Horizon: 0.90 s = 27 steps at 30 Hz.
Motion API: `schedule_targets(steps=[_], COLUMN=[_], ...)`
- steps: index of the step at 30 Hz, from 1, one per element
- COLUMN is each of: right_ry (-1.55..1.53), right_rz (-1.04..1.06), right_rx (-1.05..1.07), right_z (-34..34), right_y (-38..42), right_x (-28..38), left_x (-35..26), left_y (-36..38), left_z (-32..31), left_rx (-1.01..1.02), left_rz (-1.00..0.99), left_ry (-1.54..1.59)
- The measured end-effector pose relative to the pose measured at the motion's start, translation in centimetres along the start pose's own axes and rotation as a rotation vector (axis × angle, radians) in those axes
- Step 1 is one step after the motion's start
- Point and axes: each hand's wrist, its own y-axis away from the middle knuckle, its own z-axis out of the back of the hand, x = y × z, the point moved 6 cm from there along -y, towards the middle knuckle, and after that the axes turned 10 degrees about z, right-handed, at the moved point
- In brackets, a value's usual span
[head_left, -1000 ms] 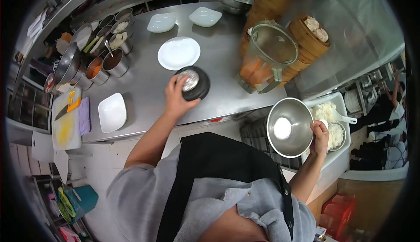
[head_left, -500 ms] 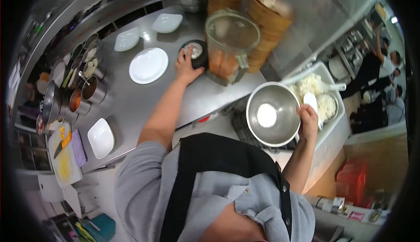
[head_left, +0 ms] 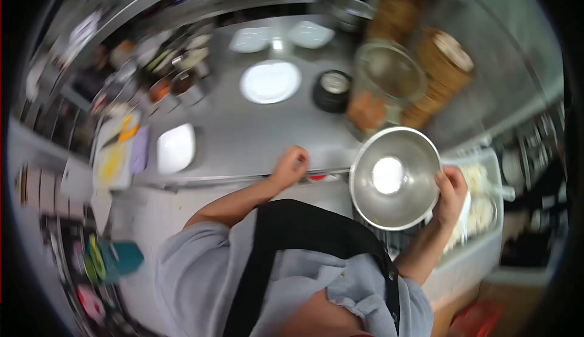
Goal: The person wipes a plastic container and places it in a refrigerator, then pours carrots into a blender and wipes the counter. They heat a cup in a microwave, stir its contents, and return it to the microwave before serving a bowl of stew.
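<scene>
My right hand [head_left: 451, 192] grips the rim of a large steel mixing bowl [head_left: 395, 212], fingers under it and thumb at the edge. The bowl is tilted toward me and its inside looks bare, with a bright reflection at the bottom. My left hand [head_left: 291, 165] hangs at the counter's front edge, fingers loosely curled toward the thumb, with nothing visible in it. Farther back stands a round black container [head_left: 331, 98] with a silvery middle. Beside it is a clear plastic pitcher [head_left: 389, 72] with something orange in its lower part.
A white oval plate [head_left: 271, 82], two white dishes [head_left: 250, 40] and a squarish white dish [head_left: 176, 149] lie on the steel counter [head_left: 243, 145]. Bamboo steamers [head_left: 441, 75] stand at back right, rice [head_left: 480, 214] in a white tub at right. A knife [head_left: 113, 138] lies on the cutting board [head_left: 112, 169].
My left hand has let go of the black container and drawn back to the counter's front edge. My right hand still holds the bowl. The view has turned left.
</scene>
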Motion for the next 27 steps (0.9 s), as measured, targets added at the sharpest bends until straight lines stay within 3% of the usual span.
schedule_targets(steps=[3, 9, 10, 14, 17, 19, 24, 27], right_ry=[-0.141, -0.195, -0.182, -0.183, -0.118, -0.096, -0.099, -0.140], right_rz=[-0.009, -0.059, -0.094, -0.183, -0.262, -0.273, -0.145, -0.056], right_rx=[0.047, 0.230, 0.281, 0.491, 0.688, 0.786, 1.134, 1.271], right_z=[-4.6, -15.8, -17.8, -27.3, -36.3, -42.8, -58.8, -66.5], right_y=[0.5, 2.9, 3.6, 7.6, 11.7, 14.8, 22.5, 26.6], right_x=[-0.7, -0.9, -1.7, -4.7, -4.3, -3.4, -1.3, 0.6], left_x=[1.4, -4.3, -4.7, -3.3, -0.1, 1.2, 1.9, 2.2], left_y=[2.0, 5.1, 5.8, 11.0, 16.5, 20.8, 31.6, 35.8], left_z=[0.6, 9.6, 11.4, 20.0, 27.3, 32.7, 42.8, 46.7], left_rx=[0.165, 0.210, 0.213, -0.013, -0.081, -0.224, -0.340, -0.515], left_rz=[0.215, 0.519, 0.466, 0.411, 0.543, 0.497, 0.759, 0.800], left_ry=[0.442, 1.006, 1.029, 0.644, 0.590, 0.504, 0.291, 0.299])
